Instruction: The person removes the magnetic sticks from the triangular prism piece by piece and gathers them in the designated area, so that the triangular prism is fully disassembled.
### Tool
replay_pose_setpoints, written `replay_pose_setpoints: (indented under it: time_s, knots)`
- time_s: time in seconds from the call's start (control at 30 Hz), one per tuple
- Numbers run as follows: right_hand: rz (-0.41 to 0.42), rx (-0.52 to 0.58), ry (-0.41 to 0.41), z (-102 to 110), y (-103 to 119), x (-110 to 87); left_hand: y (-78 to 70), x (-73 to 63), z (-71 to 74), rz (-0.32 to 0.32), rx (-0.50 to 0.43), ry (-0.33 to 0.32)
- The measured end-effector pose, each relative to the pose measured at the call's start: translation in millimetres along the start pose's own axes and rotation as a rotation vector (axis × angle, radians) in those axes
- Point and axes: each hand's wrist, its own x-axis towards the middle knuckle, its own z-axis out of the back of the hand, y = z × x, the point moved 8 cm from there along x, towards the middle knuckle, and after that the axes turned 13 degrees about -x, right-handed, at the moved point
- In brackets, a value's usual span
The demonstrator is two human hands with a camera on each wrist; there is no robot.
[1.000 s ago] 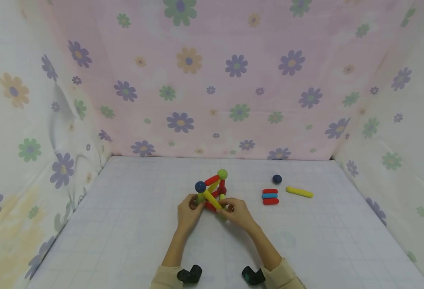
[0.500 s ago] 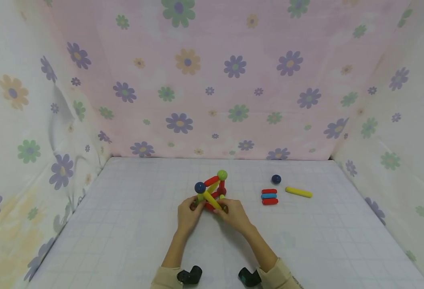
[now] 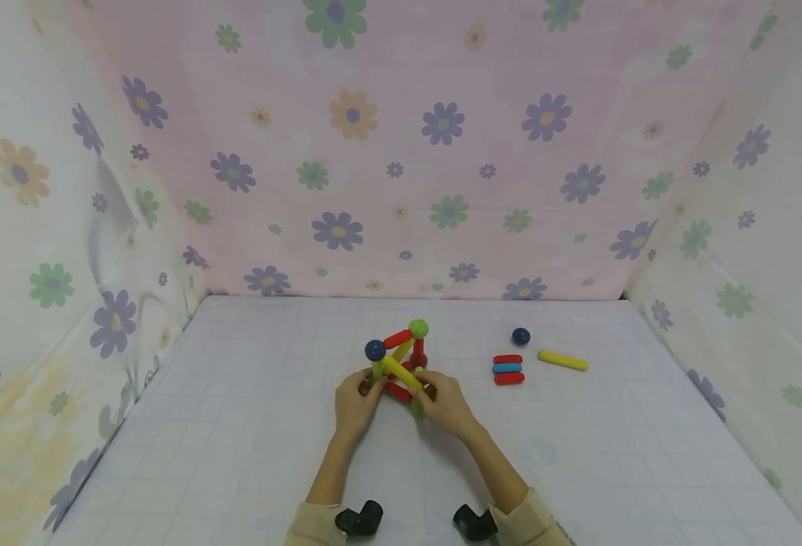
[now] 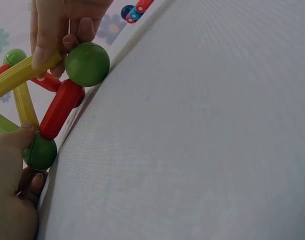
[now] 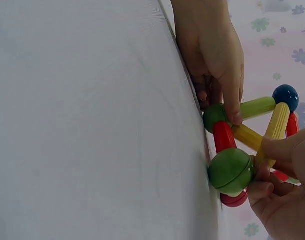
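Observation:
A frame of magnetic rods and balls stands on the table between the hands. A dark blue ball (image 3: 375,349) forms its upper front-left corner, a light green ball (image 3: 418,328) its upper back one. My left hand (image 3: 357,406) holds the lower-left green ball (image 4: 41,151), thumb on top. From the blue ball a yellow rod (image 5: 278,121) slopes down; my right hand (image 3: 447,403) pinches its lower end, close to the lower-right green ball (image 4: 87,65). A short red rod (image 4: 61,109) joins both lower green balls. Fingers partly hide the lower corners.
To the right lie short rods, two red (image 3: 507,378) and one blue (image 3: 507,368), side by side. A loose dark blue ball (image 3: 520,336) sits behind them, and a yellow rod (image 3: 562,360) lies farther right. Flowered cloth walls (image 3: 401,152) enclose the table's back and sides.
The right hand has shifted slightly, and the yellow rod's lower end now sits a little higher and farther right. More of the lower-right green ball shows. The left hand keeps its hold.

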Motion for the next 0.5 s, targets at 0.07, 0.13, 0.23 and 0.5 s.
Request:
replay_pose_setpoints:
  time_s: [0.07, 0.13, 0.23, 0.5]
  knots:
    - [-0.006, 0.054, -0.014, 2.4, -2.5, -1.2, 0.4, 0.2, 0.0, 0.003, 0.007, 0.001]
    - [-0.031, 0.105, -0.011, 4.8, -4.7, -2.7, 0.2, 0.2, 0.1, 0.004, 0.006, 0.002]
    - [-0.079, 0.196, 0.001, 11.8, -2.5, -4.7, 0.0, -0.1, 0.0, -0.002, 0.004, 0.004]
    - [-0.143, 0.330, -0.055, 37.6, 14.3, -7.2, -0.2, -0.7, -0.2, -0.027, -0.014, 0.007]
